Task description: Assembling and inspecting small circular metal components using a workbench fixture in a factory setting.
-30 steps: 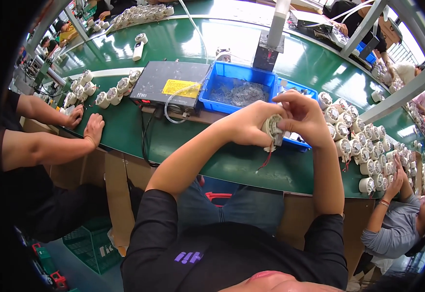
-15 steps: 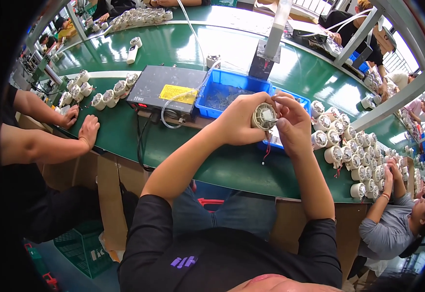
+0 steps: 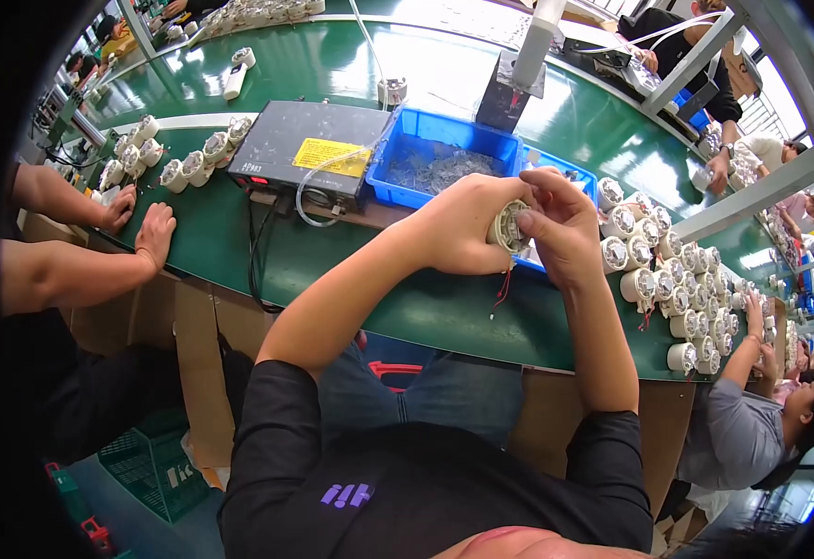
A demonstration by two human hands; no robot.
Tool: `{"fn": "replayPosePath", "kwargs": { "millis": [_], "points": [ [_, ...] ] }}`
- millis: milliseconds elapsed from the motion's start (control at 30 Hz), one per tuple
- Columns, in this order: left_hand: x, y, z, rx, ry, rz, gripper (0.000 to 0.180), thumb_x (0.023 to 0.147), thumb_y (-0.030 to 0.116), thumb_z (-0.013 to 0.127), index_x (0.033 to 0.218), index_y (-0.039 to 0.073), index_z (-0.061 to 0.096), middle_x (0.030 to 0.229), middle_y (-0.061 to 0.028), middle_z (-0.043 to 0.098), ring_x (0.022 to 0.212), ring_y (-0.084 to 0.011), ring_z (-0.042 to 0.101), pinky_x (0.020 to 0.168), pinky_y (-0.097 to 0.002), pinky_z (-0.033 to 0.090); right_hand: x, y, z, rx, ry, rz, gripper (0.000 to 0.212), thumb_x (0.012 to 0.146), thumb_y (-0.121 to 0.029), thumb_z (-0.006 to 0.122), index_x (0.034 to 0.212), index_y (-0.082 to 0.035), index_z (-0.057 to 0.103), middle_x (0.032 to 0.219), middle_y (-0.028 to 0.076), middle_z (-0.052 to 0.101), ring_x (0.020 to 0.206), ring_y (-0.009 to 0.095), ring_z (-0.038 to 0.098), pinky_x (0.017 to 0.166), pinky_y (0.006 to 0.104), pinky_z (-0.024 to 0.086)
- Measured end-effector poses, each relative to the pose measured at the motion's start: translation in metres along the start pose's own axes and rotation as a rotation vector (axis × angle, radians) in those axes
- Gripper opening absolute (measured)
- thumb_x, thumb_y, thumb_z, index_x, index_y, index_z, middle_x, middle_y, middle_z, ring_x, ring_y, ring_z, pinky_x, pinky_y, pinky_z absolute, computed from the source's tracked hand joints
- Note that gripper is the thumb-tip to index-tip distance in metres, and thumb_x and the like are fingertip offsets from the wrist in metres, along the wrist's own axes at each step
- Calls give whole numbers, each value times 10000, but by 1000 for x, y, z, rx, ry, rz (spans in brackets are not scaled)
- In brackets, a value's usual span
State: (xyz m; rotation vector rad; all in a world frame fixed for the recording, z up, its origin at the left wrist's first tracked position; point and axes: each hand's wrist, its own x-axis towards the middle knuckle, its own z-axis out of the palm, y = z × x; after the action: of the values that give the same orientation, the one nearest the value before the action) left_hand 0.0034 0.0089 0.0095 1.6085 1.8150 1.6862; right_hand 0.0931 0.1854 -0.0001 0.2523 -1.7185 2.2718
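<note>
A round cream-white plastic housing (image 3: 509,228) is raised over the near edge of the green bench, tilted so its open face turns to the right. Fingers of my left hand (image 3: 468,222) wrap round its body. My right hand (image 3: 563,224) is closed on its right side, the thumb pressed against the open face and the fingers curled near the upper rim. That thumb covers part of the inside, so small parts there cannot be made out. A thin red wire (image 3: 501,293) with a small white plug dangles below the housing.
Behind my hands are a blue bin (image 3: 416,191) of clear small pieces and a dark control box (image 3: 309,140) with a yellow label. Many similar housings (image 3: 644,284) crowd the right side; another group (image 3: 197,168) sits left. A neighbour's hands (image 3: 154,231) rest on the bench at left.
The housing has turned further right, and my right thumb has moved onto its open face, covering the pale square seen before. The view has shifted slightly. The person at right has moved their arms.
</note>
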Motion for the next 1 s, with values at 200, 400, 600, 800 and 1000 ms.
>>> {"fn": "replayPosePath", "kwargs": {
  "millis": [200,400,600,800,1000],
  "points": [
    [0,-5,-2,30,-1,-1,413,622,63,706,1030,9,667,851,-123,703,685,-280,551,664,-357,493,1,5,2,17,44,52,441,855,113,826,1278,31,732,1147,52,616,1024,155,594,926,264,509],
    [7,-11,2,102,170,-88,457,687,71,783,1121,-18,672,920,-147,739,751,-250,648,709,-355,546,10,9,-10,-196,136,60,368,991,-11,750,1351,33,686,1126,80,656,1002,152,622,917,263,524],
    [34,-35,-10,131,464,-263,557,762,125,907,1234,-54,671,1012,-173,768,855,-216,724,773,-322,595,21,12,-23,-127,242,80,396,1092,-135,647,1440,50,616,1203,136,703,1020,170,673,931,283,547],
    [45,-37,-15,71,509,-182,612,780,164,961,1266,-71,673,1058,-178,778,893,-200,740,801,-300,611,22,16,-20,-43,219,-5,460,1082,-116,643,1497,69,572,1343,185,698,1119,208,701,970,308,560],
    [46,-39,-20,53,529,-118,588,775,131,953,1263,-52,683,1061,-167,781,905,-201,744,809,-304,615,20,13,-8,-76,183,-61,503,1069,-98,655,1531,67,545,1404,205,675,1144,216,699,995,317,556]
  ]
}}
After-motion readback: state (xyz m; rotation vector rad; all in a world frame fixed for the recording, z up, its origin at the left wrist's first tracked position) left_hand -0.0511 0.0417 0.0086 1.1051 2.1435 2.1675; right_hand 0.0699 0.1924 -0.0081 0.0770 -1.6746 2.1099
